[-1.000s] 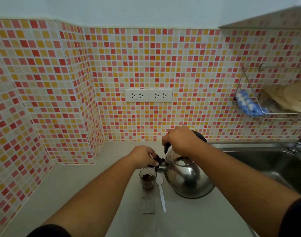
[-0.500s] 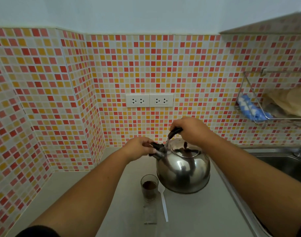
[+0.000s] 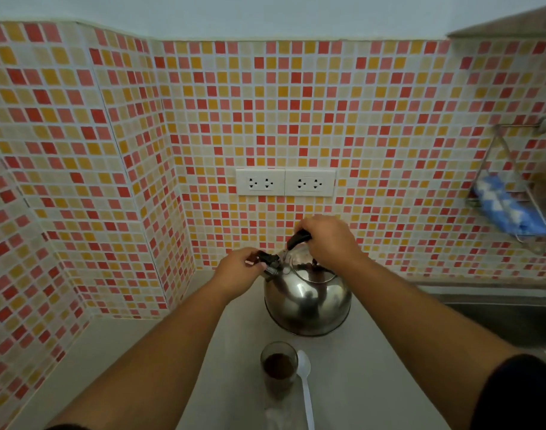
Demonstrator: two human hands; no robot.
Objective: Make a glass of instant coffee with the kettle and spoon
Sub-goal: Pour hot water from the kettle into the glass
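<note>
A shiny steel kettle (image 3: 307,301) stands on the pale counter (image 3: 178,352) close to the tiled back wall. My right hand (image 3: 327,240) is wrapped around its black handle above the lid. My left hand (image 3: 240,270) pinches the black cap on the kettle's spout at the left side. Nearer to me a clear glass (image 3: 279,369) holds dark coffee at its bottom. A white plastic spoon (image 3: 306,386) lies flat on the counter just right of the glass.
A double wall socket (image 3: 285,182) sits above the kettle. At the right, a wire rack (image 3: 513,193) on the wall holds a blue-white cloth, and a steel sink (image 3: 498,315) begins beside the kettle. An empty clear sachet (image 3: 276,414) lies in front of the glass.
The kettle has gone from tilted over the glass to upright and back toward the wall. Both hands stayed on it, and the view has tipped upward.
</note>
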